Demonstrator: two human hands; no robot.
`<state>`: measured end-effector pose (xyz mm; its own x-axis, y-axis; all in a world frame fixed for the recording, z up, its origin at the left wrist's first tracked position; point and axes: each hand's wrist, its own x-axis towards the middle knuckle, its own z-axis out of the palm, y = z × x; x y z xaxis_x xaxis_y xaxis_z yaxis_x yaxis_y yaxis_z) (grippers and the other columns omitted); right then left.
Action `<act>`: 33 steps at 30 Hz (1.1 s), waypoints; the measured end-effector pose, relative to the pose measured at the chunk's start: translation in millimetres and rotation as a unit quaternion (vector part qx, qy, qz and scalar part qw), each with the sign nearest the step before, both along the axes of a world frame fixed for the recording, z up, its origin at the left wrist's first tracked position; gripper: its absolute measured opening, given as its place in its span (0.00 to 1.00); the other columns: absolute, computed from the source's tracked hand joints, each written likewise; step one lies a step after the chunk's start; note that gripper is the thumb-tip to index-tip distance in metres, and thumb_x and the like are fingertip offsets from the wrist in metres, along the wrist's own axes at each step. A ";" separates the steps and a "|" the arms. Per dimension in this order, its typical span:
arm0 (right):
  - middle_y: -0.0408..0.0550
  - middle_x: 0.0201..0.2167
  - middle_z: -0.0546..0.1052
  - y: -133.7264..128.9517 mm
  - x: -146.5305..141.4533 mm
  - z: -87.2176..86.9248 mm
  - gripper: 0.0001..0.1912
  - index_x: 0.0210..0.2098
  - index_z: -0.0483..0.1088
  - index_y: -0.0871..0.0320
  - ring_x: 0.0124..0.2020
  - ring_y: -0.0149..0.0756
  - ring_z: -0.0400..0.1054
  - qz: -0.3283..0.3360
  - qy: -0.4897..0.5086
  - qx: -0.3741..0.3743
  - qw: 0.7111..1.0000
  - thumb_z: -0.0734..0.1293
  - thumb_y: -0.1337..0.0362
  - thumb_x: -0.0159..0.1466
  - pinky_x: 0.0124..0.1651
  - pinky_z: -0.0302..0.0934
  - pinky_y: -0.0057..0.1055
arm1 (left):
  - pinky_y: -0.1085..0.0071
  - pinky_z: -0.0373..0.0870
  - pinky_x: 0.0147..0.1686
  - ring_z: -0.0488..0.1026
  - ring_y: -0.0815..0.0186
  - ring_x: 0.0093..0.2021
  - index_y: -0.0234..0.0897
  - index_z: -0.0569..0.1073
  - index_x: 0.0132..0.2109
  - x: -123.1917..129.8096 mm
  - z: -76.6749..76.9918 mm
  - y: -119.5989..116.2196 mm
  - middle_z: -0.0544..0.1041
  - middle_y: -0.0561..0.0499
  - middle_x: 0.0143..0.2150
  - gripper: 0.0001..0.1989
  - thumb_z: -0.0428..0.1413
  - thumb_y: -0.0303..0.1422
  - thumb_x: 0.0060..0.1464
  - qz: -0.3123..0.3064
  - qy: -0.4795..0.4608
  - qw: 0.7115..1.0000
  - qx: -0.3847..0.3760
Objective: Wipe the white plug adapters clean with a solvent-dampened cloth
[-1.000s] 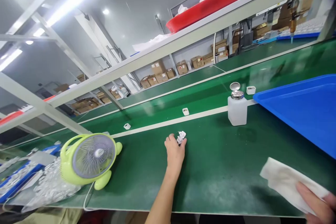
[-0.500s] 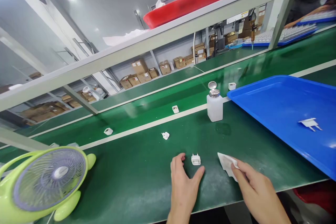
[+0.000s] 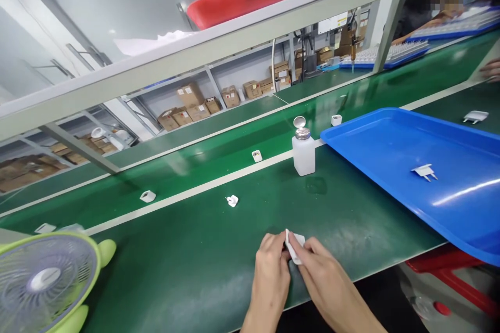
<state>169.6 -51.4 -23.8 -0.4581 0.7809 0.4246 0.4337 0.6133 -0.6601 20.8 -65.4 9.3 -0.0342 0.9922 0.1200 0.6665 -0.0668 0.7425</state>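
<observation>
On the far left, partly cut off, sits a green fan (image 3: 45, 279). Next comes a small white box (image 3: 148, 196) on the shiny green strip (image 3: 195, 169), then a little white piece (image 3: 232, 201) lying by itself on the green table (image 3: 187, 270). A second box (image 3: 257, 155) sits on the strip behind that piece. Near the front edge, the left hand (image 3: 269, 265) has its fingers curled in by a white cloth (image 3: 296, 247). I cannot tell if they grip something small. The cloth is folded up, right between the two hands. Behind it stands a white bottle (image 3: 303, 157) with its shiny lid (image 3: 300, 122) flipped up. The right hand (image 3: 324, 273) pinches the cloth, thumb on top. It looks like the step now is wiping something small, though the fingers hide it. The next move likely calls for a tight pinch on the left and gentle rubs on the right. Over to the right, a blue tray (image 3: 375, 135) has a two-pronged plug piece (image 3: 424, 170) in it, and one more white piece (image 3: 475, 116) lies just past it.
</observation>
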 end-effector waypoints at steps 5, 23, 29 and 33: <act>0.48 0.29 0.71 10.3 -11.0 5.5 0.25 0.61 0.70 0.64 0.29 0.38 0.69 -0.029 -0.014 -0.015 0.999 0.52 0.74 0.71 0.31 0.70 0.33 | 0.64 0.71 0.39 0.75 0.57 0.39 0.36 0.79 0.43 4.3 -8.2 1.8 0.79 0.44 0.37 0.21 0.47 0.15 0.50 0.037 0.006 0.999 0.021; 0.54 0.40 0.82 -43.0 1.4 45.0 0.24 0.51 0.79 0.58 0.42 0.47 0.76 -0.075 0.528 -0.418 0.736 0.71 0.47 0.64 0.48 0.71 0.38 | 0.70 0.83 0.33 0.83 0.58 0.31 0.33 0.85 0.37 55.2 33.3 -35.4 0.85 0.45 0.33 0.17 0.75 0.32 0.35 0.152 -0.455 0.873 0.085; 0.50 0.43 0.81 -68.0 -8.2 40.6 0.19 0.56 0.77 0.54 0.35 0.37 0.77 -0.199 0.402 -0.172 0.877 0.66 0.55 0.70 0.34 0.69 0.24 | 0.75 0.80 0.30 0.81 0.64 0.27 0.32 0.82 0.33 63.3 46.7 -36.7 0.85 0.45 0.30 0.16 0.75 0.34 0.36 0.199 -0.446 0.865 0.116; 0.52 0.49 0.79 -64.0 -3.9 33.4 0.27 0.67 0.66 0.50 0.47 0.40 0.73 -0.177 0.312 0.083 0.930 0.60 0.73 0.71 0.45 0.69 0.29 | 0.77 0.77 0.28 0.80 0.65 0.27 0.32 0.81 0.31 65.1 54.6 -38.8 0.84 0.46 0.28 0.16 0.75 0.36 0.36 0.201 -0.463 0.859 0.084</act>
